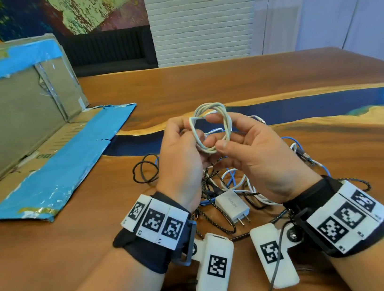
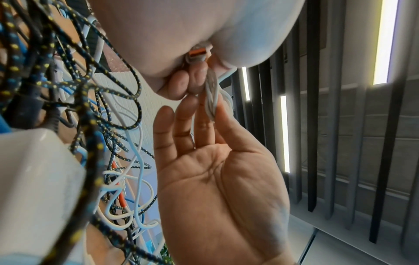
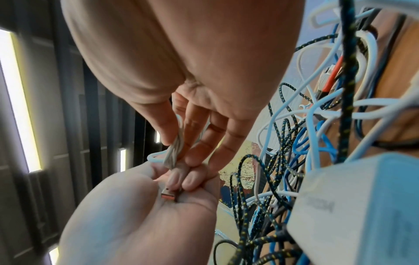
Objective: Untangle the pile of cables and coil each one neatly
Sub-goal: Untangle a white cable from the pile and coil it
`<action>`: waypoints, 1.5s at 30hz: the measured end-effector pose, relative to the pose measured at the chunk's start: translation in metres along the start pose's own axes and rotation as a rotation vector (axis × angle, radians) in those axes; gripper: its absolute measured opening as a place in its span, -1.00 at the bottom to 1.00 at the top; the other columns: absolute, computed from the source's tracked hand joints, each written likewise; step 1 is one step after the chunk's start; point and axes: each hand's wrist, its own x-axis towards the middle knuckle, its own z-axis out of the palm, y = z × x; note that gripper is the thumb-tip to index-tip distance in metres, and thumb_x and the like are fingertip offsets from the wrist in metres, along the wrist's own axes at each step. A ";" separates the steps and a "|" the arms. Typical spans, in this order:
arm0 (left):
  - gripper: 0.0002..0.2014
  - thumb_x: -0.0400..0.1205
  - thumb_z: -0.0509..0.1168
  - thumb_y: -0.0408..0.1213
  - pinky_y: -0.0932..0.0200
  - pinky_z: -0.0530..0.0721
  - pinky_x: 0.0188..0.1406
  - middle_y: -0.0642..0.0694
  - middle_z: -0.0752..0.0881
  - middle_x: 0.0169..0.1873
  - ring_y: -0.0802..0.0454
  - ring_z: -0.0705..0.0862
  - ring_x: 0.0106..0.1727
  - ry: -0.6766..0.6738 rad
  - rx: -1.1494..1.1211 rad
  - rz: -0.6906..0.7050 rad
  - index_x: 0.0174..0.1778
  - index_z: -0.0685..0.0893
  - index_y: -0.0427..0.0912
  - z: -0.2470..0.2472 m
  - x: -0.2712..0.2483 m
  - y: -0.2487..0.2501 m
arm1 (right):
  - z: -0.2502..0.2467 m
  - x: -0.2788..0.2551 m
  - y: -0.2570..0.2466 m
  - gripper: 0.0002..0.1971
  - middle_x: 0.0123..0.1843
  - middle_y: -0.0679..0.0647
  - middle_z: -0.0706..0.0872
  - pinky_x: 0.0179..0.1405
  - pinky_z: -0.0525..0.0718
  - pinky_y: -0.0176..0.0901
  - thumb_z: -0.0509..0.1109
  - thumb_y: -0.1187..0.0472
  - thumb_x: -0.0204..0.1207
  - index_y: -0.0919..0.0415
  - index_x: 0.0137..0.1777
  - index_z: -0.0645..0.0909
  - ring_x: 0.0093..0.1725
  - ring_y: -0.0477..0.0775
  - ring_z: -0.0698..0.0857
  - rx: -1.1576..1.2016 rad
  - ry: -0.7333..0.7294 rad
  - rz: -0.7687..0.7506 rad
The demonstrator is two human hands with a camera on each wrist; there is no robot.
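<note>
A white cable (image 1: 224, 118), wound into a small coil, is held up above the table between both hands. My left hand (image 1: 185, 134) grips its left side, with the cable's orange-tongued USB plug (image 2: 198, 53) tucked against the curled fingers. My right hand (image 1: 217, 131) pinches the coil's right side between thumb and forefinger, its other fingers spread loosely. In the right wrist view the coil (image 3: 173, 154) shows edge-on between those fingertips, the plug (image 3: 169, 192) just below it. Under the hands lies the tangled pile (image 1: 228, 184) of white, blue and black-braided cables.
A white wall charger (image 1: 231, 206) lies in the pile near my wrists. A black cable loop (image 1: 145, 169) sits to the left of the pile. An opened cardboard box with blue tape (image 1: 24, 134) takes up the table's left side. The wooden table (image 1: 336, 162) has a blue resin strip.
</note>
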 end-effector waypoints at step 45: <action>-0.67 0.62 0.04 -0.50 0.21 0.15 -0.60 -0.18 0.63 -0.48 0.10 0.22 -0.63 -0.099 0.070 -0.292 -0.25 0.72 -0.35 -0.005 0.006 0.000 | -0.005 0.001 -0.008 -0.79 -0.17 0.03 0.80 -0.38 0.79 0.02 0.32 0.34 0.74 0.11 0.14 0.77 -0.45 0.13 0.72 -0.153 0.284 -0.197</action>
